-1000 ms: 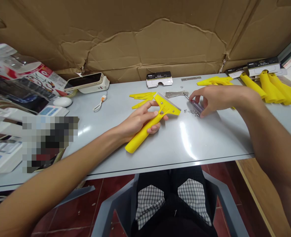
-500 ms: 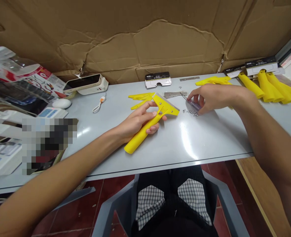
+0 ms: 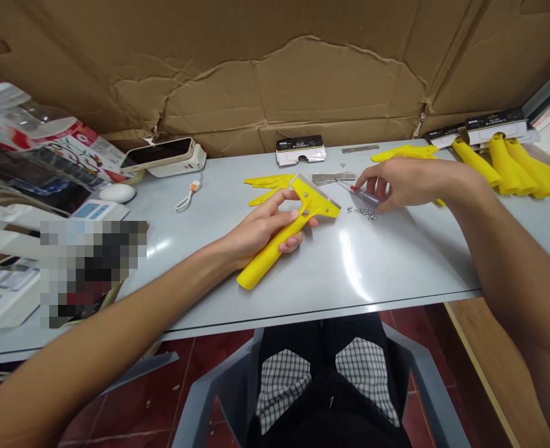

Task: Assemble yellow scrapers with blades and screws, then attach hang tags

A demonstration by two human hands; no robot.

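Observation:
My left hand (image 3: pixel 275 227) is closed around the neck of a yellow scraper (image 3: pixel 268 255). Its wide head points away to the right, with a metal blade along the edge and two screws in its face. My right hand (image 3: pixel 391 186) is closed on a screwdriver (image 3: pixel 367 197) with a clear purplish handle and a red collar. The screwdriver lies low over the table, its thin shaft pointing left toward a small stack of metal blades (image 3: pixel 333 178). Just below the handle sits a loose cluster of small screws (image 3: pixel 365 213).
Yellow plastic pieces (image 3: pixel 268 182) lie behind my left hand, and others (image 3: pixel 403 151) behind my right. Several yellow handles (image 3: pixel 512 165) rest at the right. A black-and-white blade box (image 3: pixel 300 151) stands at the back. A phone (image 3: pixel 158 154), mouse (image 3: pixel 117 193) and short cable (image 3: pixel 188 196) are leftward.
The screwdriver has turned slightly in my right hand, its tip moving left and its red collar coming into view. My left hand and the scraper have stayed nearly still.

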